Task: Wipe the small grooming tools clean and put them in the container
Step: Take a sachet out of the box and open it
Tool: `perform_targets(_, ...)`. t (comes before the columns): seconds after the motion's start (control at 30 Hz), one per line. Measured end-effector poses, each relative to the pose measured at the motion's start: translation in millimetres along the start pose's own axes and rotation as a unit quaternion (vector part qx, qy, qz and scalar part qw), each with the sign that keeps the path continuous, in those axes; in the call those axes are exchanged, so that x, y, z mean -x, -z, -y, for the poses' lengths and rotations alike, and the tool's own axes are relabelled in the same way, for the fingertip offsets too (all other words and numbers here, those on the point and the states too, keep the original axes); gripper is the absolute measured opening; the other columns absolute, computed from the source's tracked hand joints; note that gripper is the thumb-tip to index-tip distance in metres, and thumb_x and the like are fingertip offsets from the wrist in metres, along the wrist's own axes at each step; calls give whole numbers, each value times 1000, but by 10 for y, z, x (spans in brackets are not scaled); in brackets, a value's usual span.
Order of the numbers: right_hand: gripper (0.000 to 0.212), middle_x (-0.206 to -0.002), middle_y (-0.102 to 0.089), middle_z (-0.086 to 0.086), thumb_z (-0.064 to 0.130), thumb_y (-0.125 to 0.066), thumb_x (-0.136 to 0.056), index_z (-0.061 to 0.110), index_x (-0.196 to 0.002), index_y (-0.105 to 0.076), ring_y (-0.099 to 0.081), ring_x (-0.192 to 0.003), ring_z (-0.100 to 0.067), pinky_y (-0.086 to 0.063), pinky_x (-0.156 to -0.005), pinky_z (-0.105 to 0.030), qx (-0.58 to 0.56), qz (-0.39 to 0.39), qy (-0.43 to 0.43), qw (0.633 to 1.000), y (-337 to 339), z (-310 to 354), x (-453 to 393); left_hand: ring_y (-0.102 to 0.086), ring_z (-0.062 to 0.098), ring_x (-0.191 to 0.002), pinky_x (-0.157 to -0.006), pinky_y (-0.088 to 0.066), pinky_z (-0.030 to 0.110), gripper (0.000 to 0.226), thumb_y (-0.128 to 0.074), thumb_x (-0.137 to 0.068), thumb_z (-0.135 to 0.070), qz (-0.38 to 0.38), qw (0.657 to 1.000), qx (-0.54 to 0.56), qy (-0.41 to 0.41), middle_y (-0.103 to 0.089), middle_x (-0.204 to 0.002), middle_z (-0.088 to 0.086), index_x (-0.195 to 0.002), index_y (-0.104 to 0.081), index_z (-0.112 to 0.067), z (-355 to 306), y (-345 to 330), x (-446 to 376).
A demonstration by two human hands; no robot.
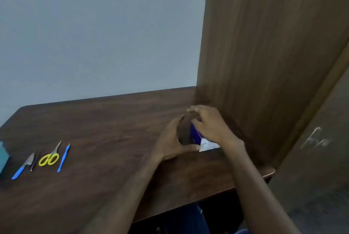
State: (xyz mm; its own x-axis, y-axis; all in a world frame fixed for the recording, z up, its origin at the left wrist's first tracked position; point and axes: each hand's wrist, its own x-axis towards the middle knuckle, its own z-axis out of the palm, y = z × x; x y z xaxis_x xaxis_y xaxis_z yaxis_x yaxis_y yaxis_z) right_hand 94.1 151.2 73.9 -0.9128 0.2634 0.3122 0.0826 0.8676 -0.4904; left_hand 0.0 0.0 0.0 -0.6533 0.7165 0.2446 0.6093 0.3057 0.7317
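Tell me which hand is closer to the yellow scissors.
Left. The left hand sits mid-table, well right of the yellow scissors; the right hand is farther right still, on the blue and white box.

Between the two grips sits a deep blue box (pixel 195 133) with a white end panel carrying small, unreadable print. Under it, the table (pixel 105 120) is dark brown with a streaked wood grain. Far off to the left of the grips lie yellow-handled scissors (pixel 49 156), a blue-handled thin tool (pixel 63 158), a blue-handled silver nipper (pixel 22 167) and a teal block (pixel 3 155). Behind, the wall (pixel 94 26) is plain grey-blue; the panel (pixel 264 44) is mid-brown woodgrain.
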Motion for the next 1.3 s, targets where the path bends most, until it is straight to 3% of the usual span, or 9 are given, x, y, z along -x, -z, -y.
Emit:
perform_targets(0.1, 54, -165, -44, -7, 13, -65, -101, 16, -154, -53, -37, -154, -22, -39, -118, -33, 22, 77, -55, 995, 220, -411, 182, -37, 11, -153, -114, -33, 22, 135, -97, -64, -59, 8, 999, 47, 4, -31, -172, -5, -169, -22, -20, -165, -221, -98)
perform_targets(0.2, 60, -172, -31, 2, 20, -65, -105, 25, -161, -44, -26, -159, -18, -44, -115, -30, 22, 128, -76, 989, 216, -707, 362, -46, 4, -146, -117, -45, 27, 128, -96, -64, -64, -9, 996, 90, 13, -42, -167, -8, -166, -30, -24, -183, -409, -148)
perform_targets(0.27, 60, -174, -26, 7, 20, -64, -106, 29, -161, -42, -23, -160, -16, -40, -116, -27, 17, 124, -59, 990, 150, -831, 438, -49, 1, -142, -116, -50, 36, 121, -92, -65, -70, -22, 995, 96, 4, -46, -161, -13, -163, -36, -27, -110, -477, -153)
perform_targets(0.33, 60, -174, -26, 10, 17, -62, -107, 32, -161, -42, -21, -160, -13, -39, -116, -25, 4, 105, -49, 993, 114, -914, 501, -48, 0, -141, -117, -49, 36, 114, -89, -70, -69, -25, 997, 79, -7, -47, -158, -14, -162, -37, -26, -78, -523, -154)
perform_targets(0.57, 50, -161, -50, 7, 14, -73, -99, 28, -146, -62, -38, -153, -11, -41, -121, -37, -9, 25, -44, 999, 83, -918, 557, -50, 2, -141, -114, -52, 37, 108, -91, -74, -63, -22, 996, 90, -18, -49, -157, -15, -161, -38, -26, -30, -526, -150)
perform_targets(0.8, 40, -151, -60, 4, 15, -77, -94, 25, -132, -72, -46, -143, -10, -44, -111, -29, -16, -24, -37, 999, 9, -915, 524, -49, 0, -142, -114, -52, 34, 106, -89, -76, -64, -29, 994, 101, -34, -48, -158, -15, -161, -37, -26, -15, -527, -160)
perform_targets(0.93, 33, -142, -65, 12, 13, -82, -90, 27, -119, -79, -47, -131, 4, -41, -103, -16, -48, -83, -9, 995, 67, -963, 526, -48, -4, -141, -112, -45, 15, 104, -90, -76, -61, -35, 993, 104, -34, -49, -157, -15, -161, -40, -26, 3, -525, -174)
perform_targets(1.03, 32, -135, -69, 15, 10, -84, -86, 27, -112, -80, -53, -129, 3, -47, -101, -21, -82, -121, -14, 989, 95, -974, 472, -49, -4, -139, -105, -42, 5, 101, -89, -78, -58, -29, 993, 103, -42, -49, -156, -15, -160, -40, -25, -4, -529, -181)
perform_targets(1.3, 27, -112, -77, 15, 7, -80, -89, 30, -103, -82, -65, -115, 4, -58, -89, -21, -78, -70, -3, 994, 159, -1007, 458, -46, -1, -143, -118, -46, 27, 109, -93, -75, -52, -17, 994, 95, -54, -44, -159, -16, -163, -33, -27, 84, -576, -225)
